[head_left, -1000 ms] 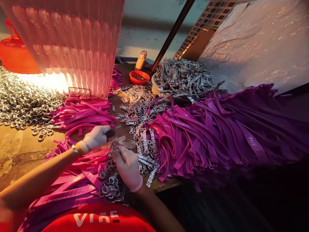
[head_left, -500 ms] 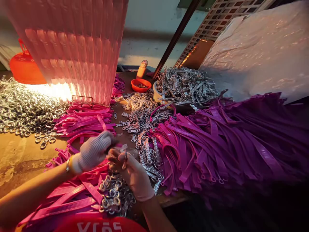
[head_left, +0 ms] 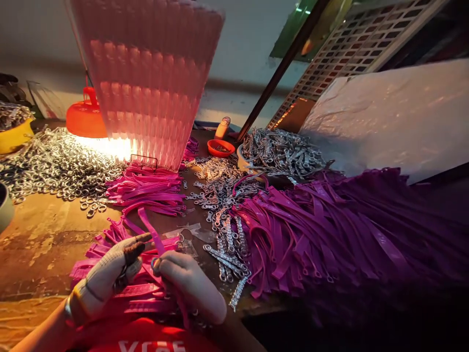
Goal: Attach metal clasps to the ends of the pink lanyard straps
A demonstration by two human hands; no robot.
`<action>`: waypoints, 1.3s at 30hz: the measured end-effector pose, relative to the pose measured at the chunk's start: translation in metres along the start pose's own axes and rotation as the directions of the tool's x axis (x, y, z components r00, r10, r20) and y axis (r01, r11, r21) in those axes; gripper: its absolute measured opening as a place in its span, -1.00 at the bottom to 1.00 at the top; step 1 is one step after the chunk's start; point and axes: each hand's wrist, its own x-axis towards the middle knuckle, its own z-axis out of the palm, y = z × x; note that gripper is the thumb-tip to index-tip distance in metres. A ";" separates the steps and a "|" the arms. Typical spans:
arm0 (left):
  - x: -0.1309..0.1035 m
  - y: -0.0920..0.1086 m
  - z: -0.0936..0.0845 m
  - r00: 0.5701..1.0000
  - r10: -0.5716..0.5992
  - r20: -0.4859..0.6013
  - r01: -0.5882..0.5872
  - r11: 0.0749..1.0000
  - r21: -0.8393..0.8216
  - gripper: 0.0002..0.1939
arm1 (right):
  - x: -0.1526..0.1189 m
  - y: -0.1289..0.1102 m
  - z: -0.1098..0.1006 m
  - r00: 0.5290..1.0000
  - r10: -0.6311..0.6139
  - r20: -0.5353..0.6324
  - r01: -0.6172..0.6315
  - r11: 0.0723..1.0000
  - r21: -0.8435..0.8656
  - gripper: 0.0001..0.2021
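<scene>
My right hand point(head_left: 194, 283), in a pale glove, is closed on a pink strap point(head_left: 156, 234). The strap rises from its fingers, and a small metal ring point(head_left: 154, 264) shows at the thumb. Just left of it, my left hand point(head_left: 113, 271), in a white glove with dark fingertips, has its index finger stretched toward the strap. Its lower fingers curl around something dark with a metallic glint, too hidden to name. Beneath both hands lies a heap of pink straps point(head_left: 141, 291).
A pile of metal rings point(head_left: 66, 161) lies under a red lamp point(head_left: 86, 117) beside a ribbed plastic sheet point(head_left: 146, 88). On the right are linked metal pieces point(head_left: 229, 234), a bowl heaped with more point(head_left: 286, 151), and many purple straps point(head_left: 311, 230). A small red bowl point(head_left: 221, 152) stands behind.
The view has shifted, showing more at left and above. My hands have drawn apart, the left moving down and left. A pink strap now stands up from my right hand.
</scene>
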 end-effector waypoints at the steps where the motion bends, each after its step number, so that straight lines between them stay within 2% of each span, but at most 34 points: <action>1: 0.003 0.001 -0.001 1.000 0.015 -0.012 -0.016 0.998 -0.054 -0.65 | -0.004 -0.001 0.006 1.000 -0.012 -0.011 0.011 0.994 -0.112 -0.74; 4: 0.010 0.007 -0.008 0.997 0.065 -0.035 -0.071 0.974 -0.215 -0.78 | -0.013 0.002 0.022 0.993 -0.096 -0.063 0.066 0.924 -0.377 -0.73; 6: 0.008 0.015 -0.015 0.994 0.101 -0.051 -0.112 0.947 -0.303 -0.86 | -0.016 0.005 0.029 0.990 -0.115 -0.085 0.065 0.891 -0.449 -0.72; 8: 0.001 0.022 -0.022 0.986 0.135 -0.095 -0.160 0.925 -0.345 -0.89 | -0.018 0.008 0.033 0.986 -0.126 -0.104 0.061 0.873 -0.483 -0.71; 10: -0.008 0.027 -0.026 0.978 0.152 -0.145 -0.194 0.917 -0.350 -0.81 | -0.018 0.009 0.036 0.983 -0.141 -0.114 0.065 0.862 -0.503 -0.71; 13: -0.020 0.031 -0.023 0.976 0.121 -0.181 -0.178 0.922 -0.344 -0.72 | -0.018 0.011 0.041 0.983 -0.148 -0.107 0.070 0.847 -0.527 -0.73; 19: -0.025 0.040 -0.018 0.966 0.088 -0.242 -0.166 0.932 -0.322 -0.74 | -0.019 0.015 0.049 0.981 -0.179 -0.075 0.097 0.786 -0.611 -0.73; 21: -0.029 0.045 -0.020 0.972 0.082 -0.220 -0.147 0.943 -0.297 -0.73 | -0.017 0.016 0.052 0.976 -0.203 -0.076 0.108 0.763 -0.638 -0.72; 23: -0.040 0.051 -0.019 0.988 0.065 -0.142 -0.101 0.959 -0.263 -0.72 | -0.014 0.015 0.056 0.973 -0.224 -0.060 0.135 0.756 -0.640 -0.73; 25: -0.057 0.060 -0.013 0.995 0.080 -0.066 -0.093 0.972 -0.214 -0.74 | -0.011 0.011 0.062 0.965 -0.263 0.011 0.216 0.767 -0.604 -0.79; 26: -0.066 0.066 -0.009 0.992 0.115 -0.057 -0.124 0.976 -0.179 -0.74 | -0.010 0.008 0.064 0.951 -0.301 0.069 0.284 0.767 -0.575 -0.81; 28: -0.082 0.078 0.000 0.964 0.249 -0.090 -0.256 0.964 -0.072 -0.74 | -0.010 0.000 0.067 0.896 -0.402 0.191 0.440 0.733 -0.519 -0.84; 30: -0.090 0.087 0.006 0.895 0.423 -0.138 -0.414 0.906 0.094 -0.74 | -0.011 -0.007 0.065 0.836 -0.496 0.235 0.541 0.677 -0.499 -0.85; 31: -0.089 0.088 0.008 0.860 0.489 -0.144 -0.463 0.868 0.182 -0.74 | -0.013 -0.010 0.062 0.821 -0.532 0.206 0.555 0.661 -0.506 -0.84; 32: -0.086 0.086 0.008 0.843 0.522 -0.132 -0.480 0.839 0.256 -0.75 | -0.013 -0.011 0.058 0.814 -0.560 0.154 0.548 0.655 -0.520 -0.83; 33: -0.081 0.081 0.008 0.845 0.523 -0.108 -0.470 0.825 0.314 -0.75 | -0.014 -0.012 0.053 0.810 -0.579 0.091 0.529 0.656 -0.538 -0.81; 36: -0.060 0.053 0.004 0.928 0.373 -0.019 -0.336 0.856 0.393 -0.70 | -0.011 -0.007 0.037 0.802 -0.595 -0.054 0.441 0.650 -0.618 -0.78; 39: -0.044 0.021 0.003 0.970 0.239 0.044 -0.239 0.911 0.336 -0.63 | -0.006 0.002 0.026 0.798 -0.597 -0.083 0.333 0.552 -0.765 -0.77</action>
